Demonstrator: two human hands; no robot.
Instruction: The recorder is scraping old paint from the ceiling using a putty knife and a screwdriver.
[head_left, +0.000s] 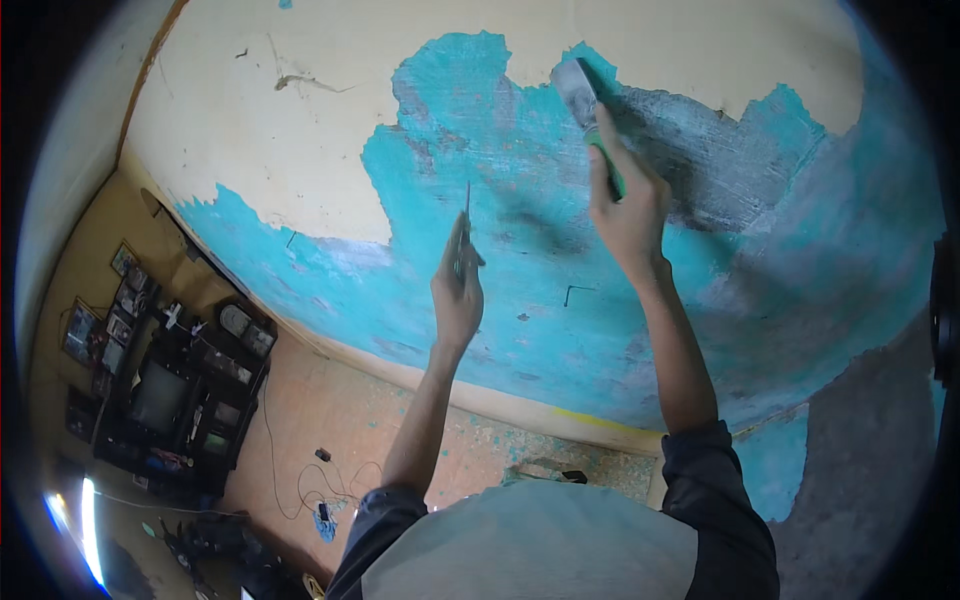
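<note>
In front of me is a wall with cream paint [300, 130] peeled off in ragged patches, baring turquoise paint [520, 270] and grey plaster [690, 150]. My right hand [635, 210] is closed round the green handle of a scraper [576, 90]. Its wide metal blade lies at the torn edge of the cream paint, the index finger stretched along it. My left hand [459, 295] is raised lower on the turquoise area, closed on a thin flat blade [468, 197] seen edge-on. Whether that blade touches the wall I cannot tell.
Turquoise paint flakes [500, 430] litter the reddish floor [290, 400] along the wall's foot. A cable [285, 510] snakes across the floor. At left stands a dark cabinet [190, 390] with a television, framed pictures and small items. A motorcycle-like dark shape [220, 550] is at lower left.
</note>
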